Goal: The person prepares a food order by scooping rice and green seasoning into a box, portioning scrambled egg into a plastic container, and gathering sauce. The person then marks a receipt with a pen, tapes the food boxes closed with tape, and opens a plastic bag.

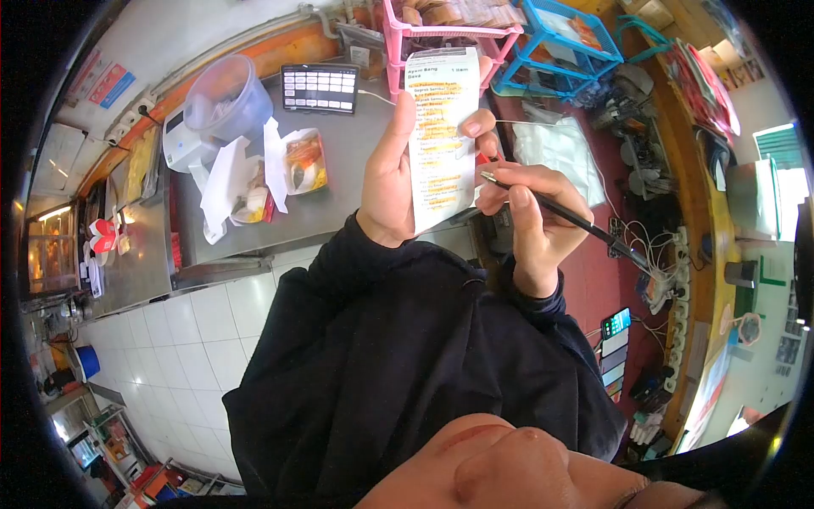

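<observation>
My left hand (392,182) holds a long printed receipt (443,144) upright, thumb on its left edge and fingers curling round its right edge. Orange highlighter marks cover many of its lines. In my right hand (538,208) is a black pen (585,223), gripped between thumb and fingers, its tip near the receipt's lower right edge. Left of the receipt, two open food boxes, one (305,163) with a yellow and red side and another (251,200) beside it, stand on the metal counter (349,140).
A tablet (319,88) stands behind the boxes, next to a clear blue bucket (227,97). Pink basket (394,42) and blue rack (555,51) are at the top. Plastic bags (555,153), cables and a lit phone (616,322) lie on the red surface at right.
</observation>
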`<state>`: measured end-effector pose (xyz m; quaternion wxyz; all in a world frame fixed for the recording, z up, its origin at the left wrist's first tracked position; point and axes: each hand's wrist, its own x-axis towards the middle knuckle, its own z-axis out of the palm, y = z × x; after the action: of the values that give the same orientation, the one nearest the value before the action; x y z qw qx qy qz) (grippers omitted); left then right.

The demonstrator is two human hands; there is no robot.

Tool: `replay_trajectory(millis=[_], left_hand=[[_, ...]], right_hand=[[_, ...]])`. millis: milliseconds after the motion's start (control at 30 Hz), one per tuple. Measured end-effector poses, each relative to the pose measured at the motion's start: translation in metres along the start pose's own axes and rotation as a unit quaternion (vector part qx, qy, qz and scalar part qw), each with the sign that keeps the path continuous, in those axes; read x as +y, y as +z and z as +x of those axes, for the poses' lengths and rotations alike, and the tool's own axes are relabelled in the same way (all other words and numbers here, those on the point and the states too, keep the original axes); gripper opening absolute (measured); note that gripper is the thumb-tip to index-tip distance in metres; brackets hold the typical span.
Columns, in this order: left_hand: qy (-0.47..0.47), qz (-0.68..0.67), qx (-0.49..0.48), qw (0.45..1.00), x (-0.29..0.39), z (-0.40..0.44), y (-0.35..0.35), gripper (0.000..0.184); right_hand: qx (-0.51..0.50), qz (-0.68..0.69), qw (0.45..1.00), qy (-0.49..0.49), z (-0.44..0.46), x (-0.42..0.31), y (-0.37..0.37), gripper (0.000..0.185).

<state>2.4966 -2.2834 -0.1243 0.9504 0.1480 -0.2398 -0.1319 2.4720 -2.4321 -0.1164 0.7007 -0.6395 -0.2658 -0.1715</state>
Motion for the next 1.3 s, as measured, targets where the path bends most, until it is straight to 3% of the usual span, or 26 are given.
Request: replay_trajectory(millis=[200,500,767,867,933,967,1033,1067,1133,1200,1267,1300], left_hand=[[-0.004,-0.009,0.003,1.000,0.001,0.000,-0.001,0.069],[0.003,0.004,0.006,1.000,0.004,-0.001,0.003,0.071],[0.010,-0.002,0.020,1.000,-0.002,0.004,0.009,0.073],[-0.004,0.037,0.134,0.990,-0.007,0.000,0.016,0.074],[-0.006,-0.006,0.019,1.000,-0.014,0.011,0.011,0.074],[-0.020,0.039,0.053,0.998,-0.017,0.012,0.008,0.072],[-0.068,0.062,0.021,0.996,-0.028,0.021,0.005,0.073],[-0.088,0.049,0.002,0.995,-0.039,0.026,0.004,0.073],[-0.141,0.002,-0.023,0.990,-0.062,0.032,0.001,0.071],[-0.179,0.000,0.032,0.983,-0.093,0.035,0.009,0.069],[-0.226,-0.036,-0.066,0.971,-0.122,0.049,0.021,0.070],[-0.243,-0.035,-0.062,0.967,-0.136,0.052,0.027,0.070]], right_hand=[[-0.014,0.008,1.000,-0.004,-0.002,0.007,-0.001,0.013],[0.044,-0.009,0.999,0.010,-0.001,0.004,0.002,0.011],[-0.006,-0.091,0.996,-0.025,-0.003,0.003,0.002,0.010],[-0.006,-0.119,0.990,-0.071,-0.003,0.008,-0.005,0.010],[-0.019,-0.160,0.986,-0.050,-0.002,-0.006,-0.017,0.010],[0.000,-0.112,0.994,-0.004,-0.005,-0.011,-0.019,0.010],[0.056,-0.101,0.993,-0.005,-0.010,-0.012,-0.030,0.011],[0.045,-0.099,0.994,0.005,-0.016,-0.012,-0.041,0.009],[0.120,-0.092,0.989,-0.001,-0.028,-0.019,-0.051,0.010],[0.177,-0.126,0.976,0.004,-0.046,-0.025,-0.069,0.010],[0.214,-0.165,0.963,-0.008,-0.058,-0.031,-0.088,0.011],[0.232,-0.189,0.954,0.008,-0.067,-0.038,-0.098,0.011]])
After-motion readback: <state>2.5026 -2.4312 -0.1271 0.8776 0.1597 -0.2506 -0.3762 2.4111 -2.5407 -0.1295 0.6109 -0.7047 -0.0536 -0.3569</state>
